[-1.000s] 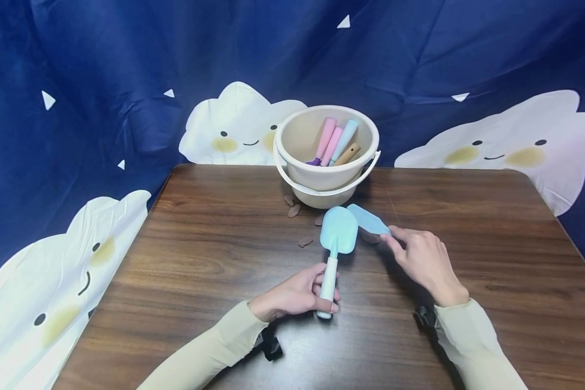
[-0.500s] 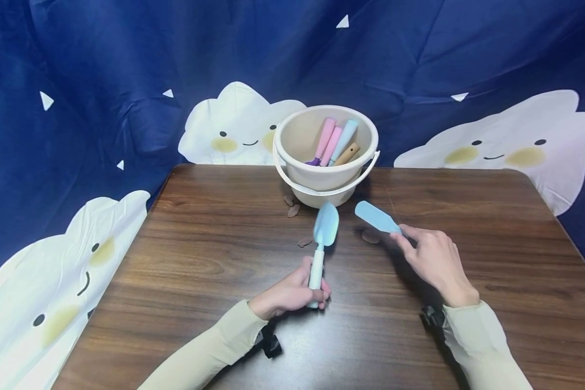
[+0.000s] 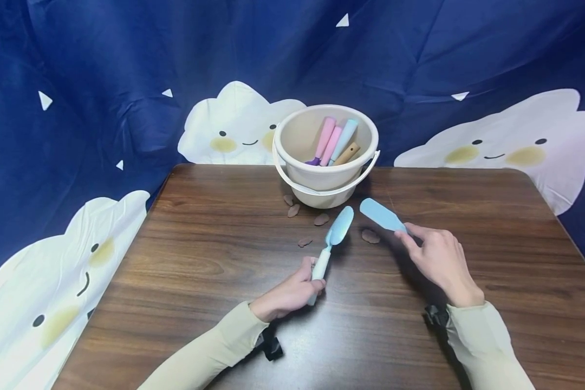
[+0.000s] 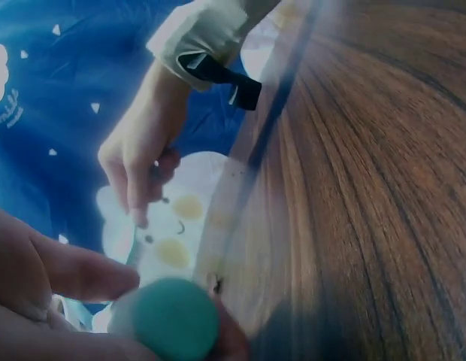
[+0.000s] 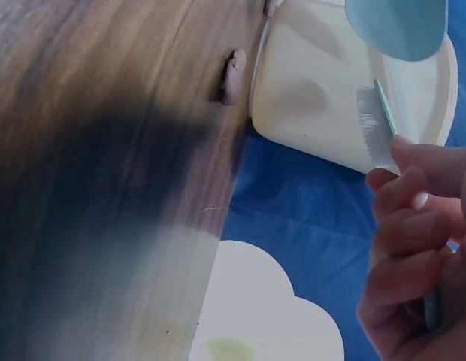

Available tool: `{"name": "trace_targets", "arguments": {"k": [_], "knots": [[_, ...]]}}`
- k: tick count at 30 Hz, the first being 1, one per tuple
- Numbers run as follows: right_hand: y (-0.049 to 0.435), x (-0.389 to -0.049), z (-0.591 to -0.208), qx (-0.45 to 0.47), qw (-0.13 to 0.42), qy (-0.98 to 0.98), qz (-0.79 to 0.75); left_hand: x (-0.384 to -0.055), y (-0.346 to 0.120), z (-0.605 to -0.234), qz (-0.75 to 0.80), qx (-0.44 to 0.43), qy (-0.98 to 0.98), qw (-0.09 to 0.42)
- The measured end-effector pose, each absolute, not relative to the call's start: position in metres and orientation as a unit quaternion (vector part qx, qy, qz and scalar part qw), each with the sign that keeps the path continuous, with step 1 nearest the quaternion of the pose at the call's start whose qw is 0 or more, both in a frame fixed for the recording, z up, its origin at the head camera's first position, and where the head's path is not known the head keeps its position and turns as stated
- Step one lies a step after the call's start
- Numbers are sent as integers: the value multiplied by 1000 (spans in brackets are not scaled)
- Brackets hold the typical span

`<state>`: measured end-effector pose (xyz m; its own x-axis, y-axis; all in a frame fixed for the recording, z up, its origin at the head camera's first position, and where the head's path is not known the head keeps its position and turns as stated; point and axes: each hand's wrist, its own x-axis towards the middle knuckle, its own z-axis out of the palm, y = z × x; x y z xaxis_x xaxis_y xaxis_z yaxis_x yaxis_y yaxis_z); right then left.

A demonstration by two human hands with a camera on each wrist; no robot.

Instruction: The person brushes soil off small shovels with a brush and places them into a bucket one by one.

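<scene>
My left hand (image 3: pixel 292 290) grips the pale mint handle of a light blue toy shovel (image 3: pixel 341 225). Its blade is tilted on its side in front of the bucket, and the teal handle end (image 4: pixel 177 320) faces the left wrist view. With thumb and fingers, my right hand (image 3: pixel 439 260) pinches a small light blue brush (image 3: pixel 382 215). The right wrist view shows its pale bristles (image 5: pixel 368 124) hanging from the thin back. Small flat brown pieces lie nearby: one (image 3: pixel 322 219) left of the shovel blade, another (image 3: pixel 370 236) below the brush.
A cream bucket (image 3: pixel 292 143) stands at the table's back edge, its handle hanging in front. Pink, light blue and tan tool handles (image 3: pixel 332 143) stick up inside. More brown pieces (image 3: pixel 293 210) lie by its base. Behind the wooden table (image 3: pixel 200 227) hangs a blue cloud-print curtain (image 3: pixel 127 65).
The shovel blade has turned from facing upward to tilted on its side, swinging left, then back right. My right hand has drawn the brush rightward, away from the shovel.
</scene>
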<state>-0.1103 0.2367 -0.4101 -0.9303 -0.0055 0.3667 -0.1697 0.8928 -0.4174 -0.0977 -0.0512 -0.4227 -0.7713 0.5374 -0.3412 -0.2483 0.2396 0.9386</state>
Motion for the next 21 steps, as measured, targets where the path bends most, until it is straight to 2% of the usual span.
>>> {"name": "trace_targets", "arguments": {"k": [10,17,21], "knots": [[233,-110,-404,65,198,-935,287,-98,-50,-425,657,41,654,373],[217,-107,-399,100,142,-922,346,-96,-47,-425,638,41,662,391],[205,-104,-397,124,128,-921,347,-94,-46,-425,623,62,668,403]]}}
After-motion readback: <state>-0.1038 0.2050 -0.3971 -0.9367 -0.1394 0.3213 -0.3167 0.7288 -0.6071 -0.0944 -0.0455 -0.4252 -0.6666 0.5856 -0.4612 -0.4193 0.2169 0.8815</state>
